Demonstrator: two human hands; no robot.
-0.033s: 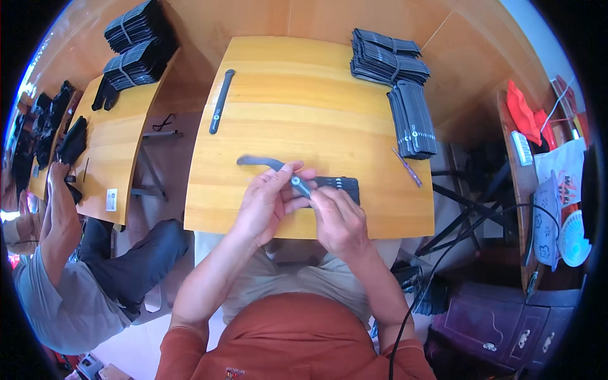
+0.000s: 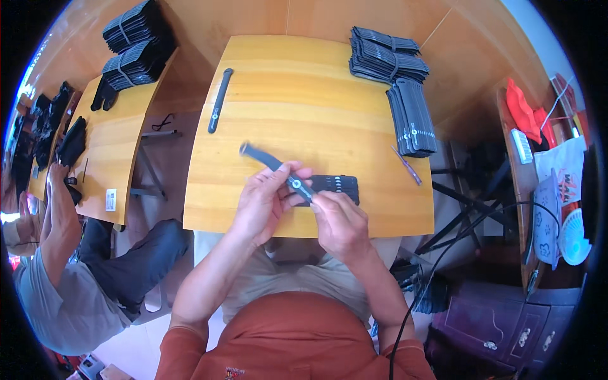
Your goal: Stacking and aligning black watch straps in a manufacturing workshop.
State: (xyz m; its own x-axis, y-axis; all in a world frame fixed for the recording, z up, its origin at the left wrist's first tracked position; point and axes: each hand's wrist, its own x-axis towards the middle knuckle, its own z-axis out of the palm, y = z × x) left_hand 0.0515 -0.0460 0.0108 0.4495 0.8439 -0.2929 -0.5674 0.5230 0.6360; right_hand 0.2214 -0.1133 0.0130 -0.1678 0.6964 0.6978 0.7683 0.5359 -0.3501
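A dark strap (image 2: 267, 159) with a pale round mark and a curled far end slants above the near part of the table. My left hand (image 2: 269, 197) pinches it near its middle between thumb and fingers. The strap's near end is held in the fingertips of my right hand (image 2: 342, 221), which are closed. Just beyond the right hand, a flat black stack of strap-like pieces (image 2: 342, 184) lies on the table, partly hidden by both hands. Another dark strap (image 2: 219, 101) lies alone at the table's left side, with a similar pale mark near its lower end.
Banded bundles of black straps (image 2: 389, 56) are piled at the table's far right, beside a loose stack (image 2: 411, 119). A thin purple-handled tool (image 2: 408, 168) lies near the right edge. At the left, a co-worker (image 2: 69, 278) sits by another table (image 2: 117, 145). A cable hangs at my right.
The held strap has straightened and its curled far end has lifted slightly. My right hand has shifted a little nearer and to the right, baring more of the strap and the black stack.
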